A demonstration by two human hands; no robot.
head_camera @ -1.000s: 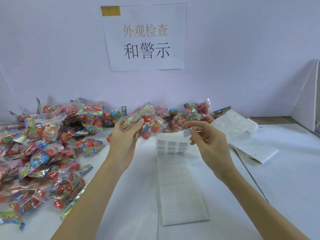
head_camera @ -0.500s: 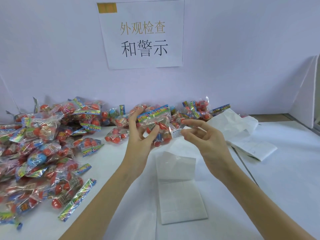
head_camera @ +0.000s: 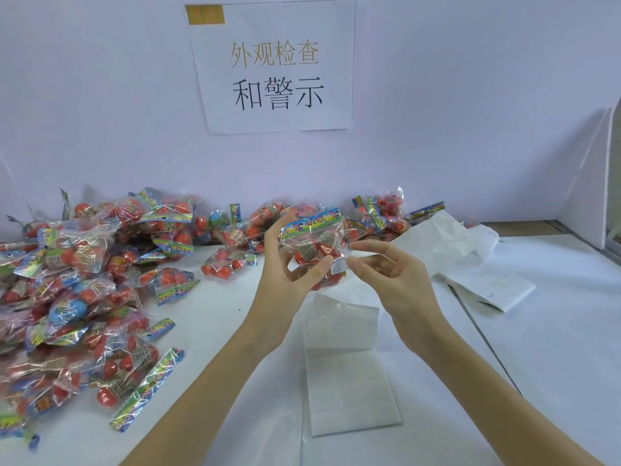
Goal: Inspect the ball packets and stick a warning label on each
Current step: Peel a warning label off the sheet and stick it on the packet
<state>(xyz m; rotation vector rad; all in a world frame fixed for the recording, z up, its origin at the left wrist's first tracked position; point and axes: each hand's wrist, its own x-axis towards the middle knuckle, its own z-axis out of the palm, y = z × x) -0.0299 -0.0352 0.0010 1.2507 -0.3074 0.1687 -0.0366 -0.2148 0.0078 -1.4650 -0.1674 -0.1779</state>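
My left hand (head_camera: 285,277) grips a clear packet of red balls (head_camera: 314,238) with a bright printed header, held upright above the table's middle. A small white warning label (head_camera: 338,265) sits at the packet's lower right corner. My right hand (head_camera: 391,274) has its thumb and forefinger tips at that label, the other fingers loosely curved. Below both hands lies the white label sheet (head_camera: 346,371), its top part folded over.
A big heap of ball packets (head_camera: 77,284) covers the table's left side, and more packets (head_camera: 376,213) line the back wall. Folded white sheets (head_camera: 470,264) lie at the right. A paper sign (head_camera: 274,65) hangs on the wall. A white panel (head_camera: 586,183) stands far right.
My left hand turned the packet upright and brought it toward the middle. My right hand carried a label from the sheet to the packet's lower corner. The sheet's top folded over.
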